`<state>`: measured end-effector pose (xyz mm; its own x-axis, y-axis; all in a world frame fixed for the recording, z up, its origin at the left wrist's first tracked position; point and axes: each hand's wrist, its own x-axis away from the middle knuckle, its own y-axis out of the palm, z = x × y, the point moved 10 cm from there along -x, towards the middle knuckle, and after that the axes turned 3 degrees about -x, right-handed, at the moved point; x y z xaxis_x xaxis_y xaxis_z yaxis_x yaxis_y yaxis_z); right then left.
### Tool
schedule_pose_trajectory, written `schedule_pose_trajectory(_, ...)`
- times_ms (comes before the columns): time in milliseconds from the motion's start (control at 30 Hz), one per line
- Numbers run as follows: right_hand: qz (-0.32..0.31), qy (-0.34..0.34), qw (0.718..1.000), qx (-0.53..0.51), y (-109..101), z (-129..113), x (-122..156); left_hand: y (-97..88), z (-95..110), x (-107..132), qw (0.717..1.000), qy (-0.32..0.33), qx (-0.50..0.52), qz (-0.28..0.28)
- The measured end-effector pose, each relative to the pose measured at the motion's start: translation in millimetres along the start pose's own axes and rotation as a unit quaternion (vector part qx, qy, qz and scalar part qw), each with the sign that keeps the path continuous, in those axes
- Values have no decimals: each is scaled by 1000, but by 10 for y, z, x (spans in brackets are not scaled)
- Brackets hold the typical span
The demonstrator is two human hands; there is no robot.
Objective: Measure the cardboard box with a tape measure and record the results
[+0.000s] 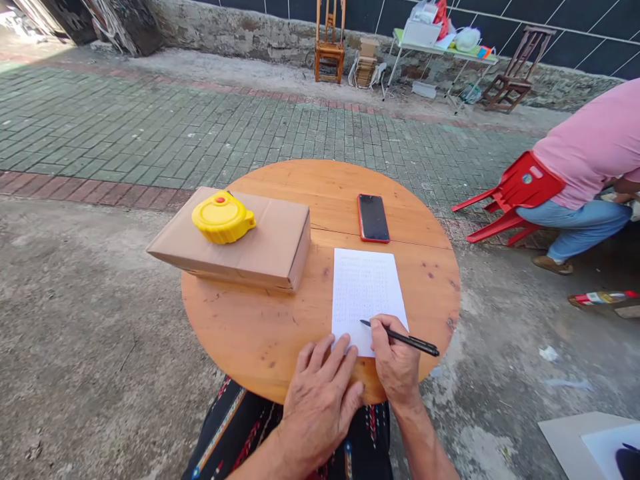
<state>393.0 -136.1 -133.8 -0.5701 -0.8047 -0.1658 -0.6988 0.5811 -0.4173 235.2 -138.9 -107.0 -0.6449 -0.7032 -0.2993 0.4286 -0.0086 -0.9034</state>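
My right hand (397,360) is closed around a black pen (417,343), its tip at the lower part of a white sheet of paper (370,287). Rows of small handwriting cover much of the sheet. My left hand (325,383) lies flat, fingers stretched out, with its fingertips on the paper's lower left corner. The sheet rests on a round wooden table (260,333). Beyond it lies a dark-screened phone (373,218) with a red edge. To the left, a yellow tape measure case (223,217) with a red button sits on a closed cardboard box (270,247).
At the right, a person in a pink shirt (595,147) sits on a red plastic chair (525,193). By the far wall stand a wooden chair (329,50), a folding table (400,40) loaded with bags, and a dark chair (517,73). A bottle (605,297) lies on the ground.
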Motion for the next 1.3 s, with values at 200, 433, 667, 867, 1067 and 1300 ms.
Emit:
schedule_pose_trajectory(200,4,-4,1000,12,-7,-1,6,9,-4,4,1000,0,7,-6)
schedule_pose_trajectory(433,10,2,999,35,-20,17,2,25,-10,9,1000,-2,7,-6)
schedule_pose_trajectory(667,4,-8,1000,29,-18,-8,4,41,-14,10,1000,-4,6,-6)
schedule_pose_trajectory(867,4,-3,1000,9,-15,-7,0,27,-4,16,1000,-1,5,-5)
schedule_pose_trajectory(1067,74,33,993,-90,-182,70,21,13,-7,3,1000,-3,7,7)
schedule_pose_trajectory(1300,108,29,991,-77,-257,85,12,11,2,1,1000,-1,3,10)
